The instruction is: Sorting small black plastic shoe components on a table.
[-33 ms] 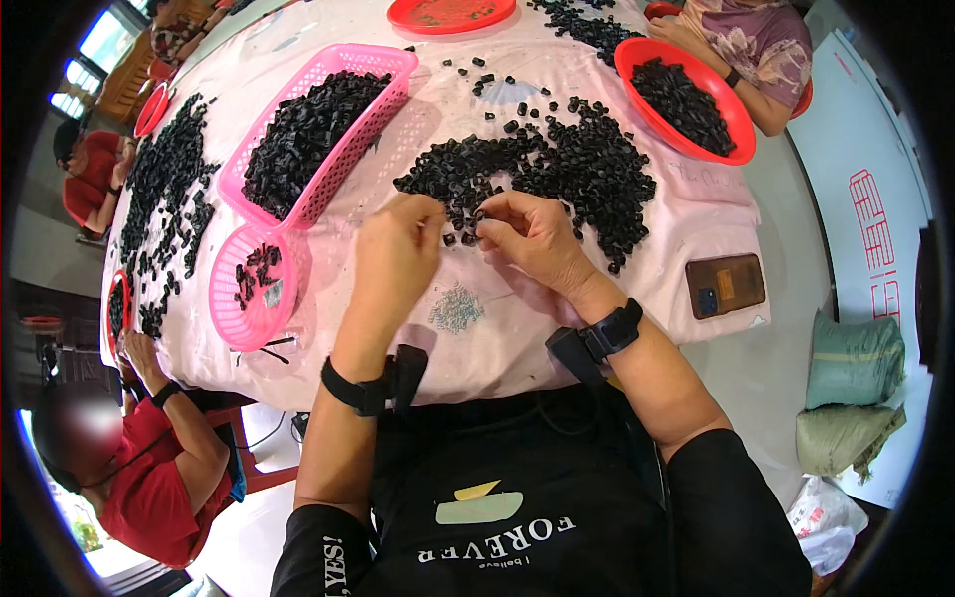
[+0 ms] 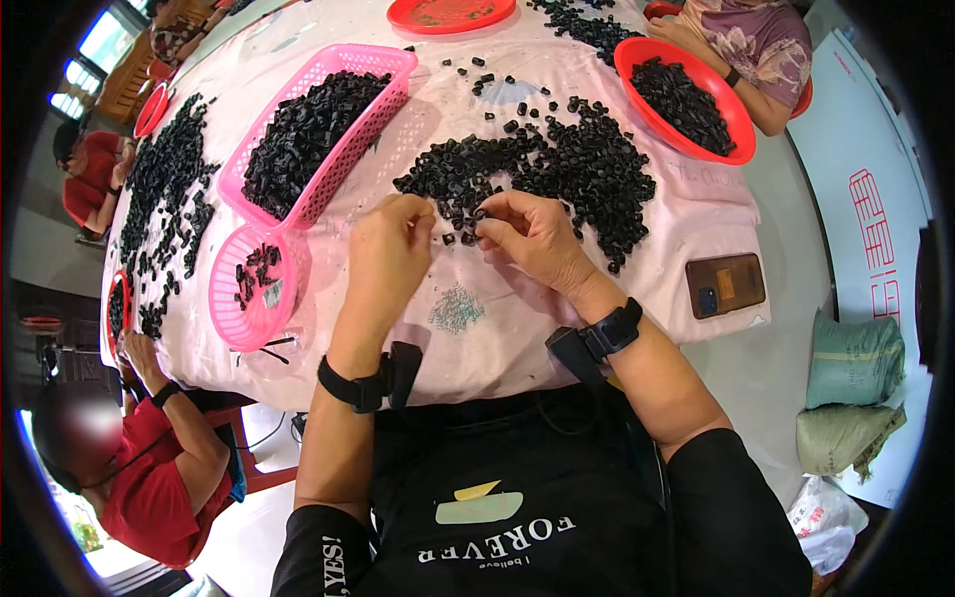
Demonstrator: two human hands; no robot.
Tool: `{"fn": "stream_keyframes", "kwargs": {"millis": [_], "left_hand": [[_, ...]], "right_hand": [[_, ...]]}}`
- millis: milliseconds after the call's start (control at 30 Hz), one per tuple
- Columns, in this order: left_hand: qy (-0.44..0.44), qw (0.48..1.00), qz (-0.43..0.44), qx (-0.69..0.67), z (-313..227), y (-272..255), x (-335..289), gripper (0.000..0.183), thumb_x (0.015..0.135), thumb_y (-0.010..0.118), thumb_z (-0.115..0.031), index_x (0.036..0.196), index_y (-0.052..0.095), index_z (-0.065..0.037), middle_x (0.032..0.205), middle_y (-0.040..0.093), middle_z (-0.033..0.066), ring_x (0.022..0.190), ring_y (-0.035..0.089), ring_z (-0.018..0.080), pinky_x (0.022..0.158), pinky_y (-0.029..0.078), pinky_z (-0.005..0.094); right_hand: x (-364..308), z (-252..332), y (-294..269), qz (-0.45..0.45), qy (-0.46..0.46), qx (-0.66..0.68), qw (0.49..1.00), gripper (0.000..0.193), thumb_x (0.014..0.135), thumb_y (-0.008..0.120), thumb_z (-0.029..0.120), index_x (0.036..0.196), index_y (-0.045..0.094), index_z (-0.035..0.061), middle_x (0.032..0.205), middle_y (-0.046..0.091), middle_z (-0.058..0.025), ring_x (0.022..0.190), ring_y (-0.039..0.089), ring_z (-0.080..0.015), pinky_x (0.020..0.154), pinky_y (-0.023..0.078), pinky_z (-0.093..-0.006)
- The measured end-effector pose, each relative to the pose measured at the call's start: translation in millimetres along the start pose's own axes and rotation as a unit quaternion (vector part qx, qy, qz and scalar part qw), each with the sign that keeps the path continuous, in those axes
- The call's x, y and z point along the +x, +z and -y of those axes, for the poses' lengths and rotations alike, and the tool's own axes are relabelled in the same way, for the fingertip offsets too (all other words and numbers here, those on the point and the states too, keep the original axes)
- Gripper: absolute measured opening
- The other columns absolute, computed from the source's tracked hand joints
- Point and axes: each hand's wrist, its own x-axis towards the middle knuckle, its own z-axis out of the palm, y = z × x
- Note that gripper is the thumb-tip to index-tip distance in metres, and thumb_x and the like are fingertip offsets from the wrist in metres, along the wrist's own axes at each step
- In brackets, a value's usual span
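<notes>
My right hand (image 2: 537,237) is closed in a pinch on a small black plastic piece (image 2: 479,215), at the near edge of a heap of such pieces (image 2: 597,164). To its left, my left hand (image 2: 386,249) hovers with thumb and fingertips pressed together; what they hold, if anything, is too small to make out. A gap separates the two hands. Closer to me on the cloth lies a little mound of tiny clear, pale-greenish bits (image 2: 457,308).
A pink rectangular basket (image 2: 396,75) full of black parts and a round pink basket (image 2: 221,316) stand at left. At right are a red bowl (image 2: 741,139) and a phone (image 2: 726,286). Co-workers (image 2: 169,468) sit around the cloth-covered table (image 2: 557,338).
My left hand has shifted slightly left, away from my right hand, its fingers still pinched. My right hand stays in place with the black piece.
</notes>
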Motion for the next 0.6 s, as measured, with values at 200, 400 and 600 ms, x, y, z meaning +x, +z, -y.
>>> {"fn": "stream_keyframes", "kwargs": {"millis": [200,400,600], "left_hand": [[-0.054,0.998,0.028,-0.033,11.0,13.5,-8.0,0.011,0.082,0.07,0.002,0.093,0.07,0.001,0.081,0.066,0.0152,0.067,0.066,0.0217,0.062,0.051,0.0338],[0.01,0.999,0.037,0.027,9.3,20.1,-10.6,0.015,0.078,0.069,0.004,0.093,0.068,-0.002,0.08,0.063,0.0142,0.065,0.065,0.0262,0.061,0.051,0.0364],[-0.127,0.981,0.064,-0.131,-2.4,9.1,-3.8,0.005,0.088,0.063,0.003,0.092,0.063,0.0,0.079,0.066,0.0098,0.068,0.064,0.0157,0.062,0.05,0.0317]], "right_hand": [[0.7,2.8,-0.4,0.007,0.009,0.011,1.0,0.016,0.092,0.067,0.005,0.105,0.071,-0.0023,0.083,0.074,-0.0065,0.073,0.07,-0.0087,0.067,0.057,-0.0241],[1.0,2.2,-1.1,0.02,0.002,-0.023,1.0,0.016,0.093,0.067,0.007,0.106,0.071,-0.0008,0.081,0.074,-0.0046,0.072,0.069,-0.0077,0.067,0.056,-0.0236],[-0.3,3.8,-1.5,0.019,0.002,-0.013,1.0,0.015,0.094,0.068,0.008,0.105,0.071,-0.0014,0.079,0.073,-0.0049,0.071,0.068,-0.0076,0.065,0.055,-0.0236]]}}
